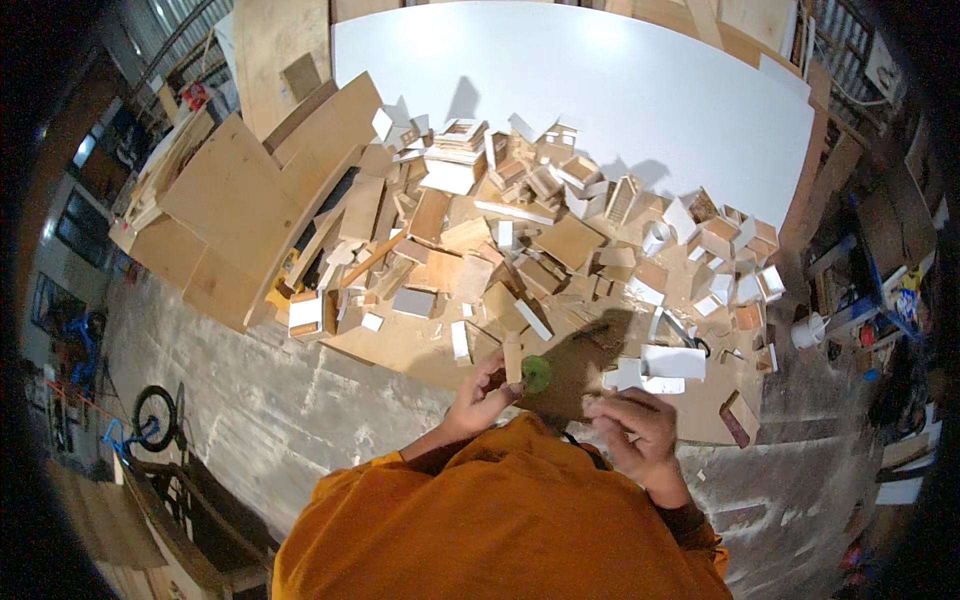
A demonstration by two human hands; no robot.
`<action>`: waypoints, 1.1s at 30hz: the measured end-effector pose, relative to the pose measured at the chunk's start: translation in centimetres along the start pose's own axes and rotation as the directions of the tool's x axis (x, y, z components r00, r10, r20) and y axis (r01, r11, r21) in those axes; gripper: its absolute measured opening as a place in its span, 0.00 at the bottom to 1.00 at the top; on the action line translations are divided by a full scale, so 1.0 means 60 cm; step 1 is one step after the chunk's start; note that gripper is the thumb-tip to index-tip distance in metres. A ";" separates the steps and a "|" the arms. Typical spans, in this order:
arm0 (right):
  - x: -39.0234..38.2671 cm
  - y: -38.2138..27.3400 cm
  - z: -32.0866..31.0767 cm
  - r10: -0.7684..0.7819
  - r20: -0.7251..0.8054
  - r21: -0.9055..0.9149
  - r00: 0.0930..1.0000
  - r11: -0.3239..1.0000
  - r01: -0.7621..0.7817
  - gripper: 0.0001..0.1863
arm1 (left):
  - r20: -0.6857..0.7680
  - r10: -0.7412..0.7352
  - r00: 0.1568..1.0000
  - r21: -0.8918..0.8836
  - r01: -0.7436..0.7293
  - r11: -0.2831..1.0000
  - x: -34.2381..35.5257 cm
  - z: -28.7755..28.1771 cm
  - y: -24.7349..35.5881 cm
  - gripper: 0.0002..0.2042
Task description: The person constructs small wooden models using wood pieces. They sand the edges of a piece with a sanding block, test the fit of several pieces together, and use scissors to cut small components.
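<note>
Head view: low in the centre of the frame, the left hand (482,393) grasps a small upright wooden block (513,357) and a green round piece (537,374) just beside it, both at the near table edge. The right hand (632,425), just right of centre, has its fingers curled; whether it pinches anything I cannot tell. Above the hands, a heap of wood offcuts (520,240) covers the worktable (640,90), whose white top fills the upper frame. Plywood sheets (240,200) lie at the left. A white roll (808,330) sits at the right edge. An orange sleeve (500,520) fills the bottom.
</note>
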State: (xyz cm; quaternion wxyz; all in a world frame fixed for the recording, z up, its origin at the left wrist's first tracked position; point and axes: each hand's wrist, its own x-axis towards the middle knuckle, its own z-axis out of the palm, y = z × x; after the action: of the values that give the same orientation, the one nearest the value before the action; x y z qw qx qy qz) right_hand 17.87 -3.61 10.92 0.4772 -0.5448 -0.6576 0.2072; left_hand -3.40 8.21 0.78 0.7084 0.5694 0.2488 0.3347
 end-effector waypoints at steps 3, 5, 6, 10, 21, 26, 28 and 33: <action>0.030 -0.001 0.044 -0.047 0.143 -0.021 0.989 0.999 0.050 0.07 | -0.167 -0.132 0.977 -0.054 0.125 0.991 -0.040 -0.043 -0.008 0.26; 0.067 -0.016 0.073 -0.007 0.232 -0.021 0.973 1.000 0.012 0.08 | -0.270 -0.127 0.954 -0.044 0.120 0.992 -0.066 -0.087 -0.020 0.24; 0.092 -0.018 0.094 -0.038 0.254 -0.021 0.966 0.999 0.045 0.08 | -0.316 -0.128 0.940 -0.041 0.121 0.992 -0.073 -0.107 -0.024 0.23; 0.197 0.021 0.228 -0.075 0.352 -0.111 0.933 0.986 0.121 0.13 | -0.474 -0.073 0.878 -0.057 0.053 0.997 -0.093 -0.181 -0.029 0.16; 0.310 0.161 0.469 0.266 0.457 -0.600 0.849 0.797 0.072 0.25 | -0.475 -0.174 0.863 -0.216 0.077 0.973 -0.090 -0.303 0.012 0.20; 0.318 0.178 0.445 0.542 0.608 0.434 0.580 0.385 -0.815 0.22 | -0.411 -0.248 0.877 -0.300 0.126 0.945 -0.062 -0.336 0.025 0.20; 0.324 0.161 0.432 0.470 0.706 0.522 0.530 0.162 -0.838 0.22 | -0.350 -0.258 0.901 -0.374 0.118 0.920 -0.044 -0.340 0.041 0.20; 0.339 0.107 0.412 0.574 0.636 0.474 0.515 0.236 -0.848 0.24 | -0.271 -0.248 0.930 -0.442 0.109 0.890 -0.002 -0.344 0.060 0.18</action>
State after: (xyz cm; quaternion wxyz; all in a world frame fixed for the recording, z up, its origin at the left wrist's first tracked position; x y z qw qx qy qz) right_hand 1.12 23.20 2.66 0.3837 -0.4928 -0.2481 0.7405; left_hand -19.28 21.79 -0.42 0.7921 0.3163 0.3348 0.4006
